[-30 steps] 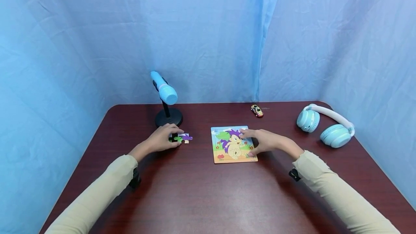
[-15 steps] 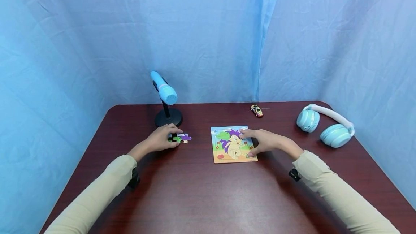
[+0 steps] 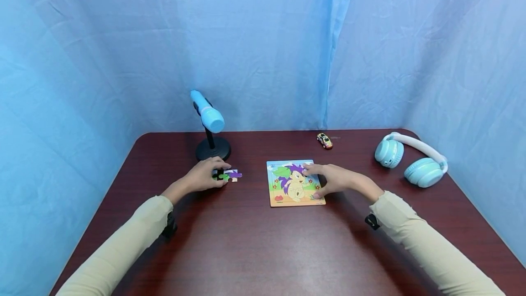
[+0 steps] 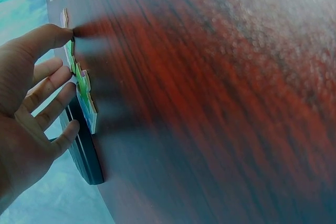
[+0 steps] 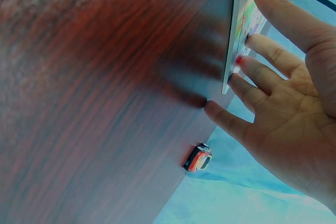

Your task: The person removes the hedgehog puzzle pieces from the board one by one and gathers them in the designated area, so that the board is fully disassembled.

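Note:
My left hand (image 3: 204,176) is at several small jigsaw pieces (image 3: 233,175) with purple, green and white print, left of the middle of the table. In the left wrist view its fingers are spread, and the thumb and fingertips lie right at the edges of the pieces (image 4: 85,95). Over the right side of a square picture puzzle (image 3: 287,199) is my right hand (image 3: 339,179), thumb near the front edge and fingers towards the back. The puzzle shows a purple-spiked cartoon hedgehog with a leaf. The right wrist view has fairly straight fingers, with tips on the puzzle (image 5: 239,30).
A blue microphone (image 3: 211,118) on a black round stand (image 3: 213,149) stands just behind my left hand. A small toy car (image 3: 325,140) sits near the back edge of the dark table (image 3: 263,245). White and light blue headphones (image 3: 424,171) lie at the right. Blue curtains surround the table.
My left hand and the jigsaw pieces have shifted very slightly to the left since a second ago. The right hand and the puzzle have stayed in place.

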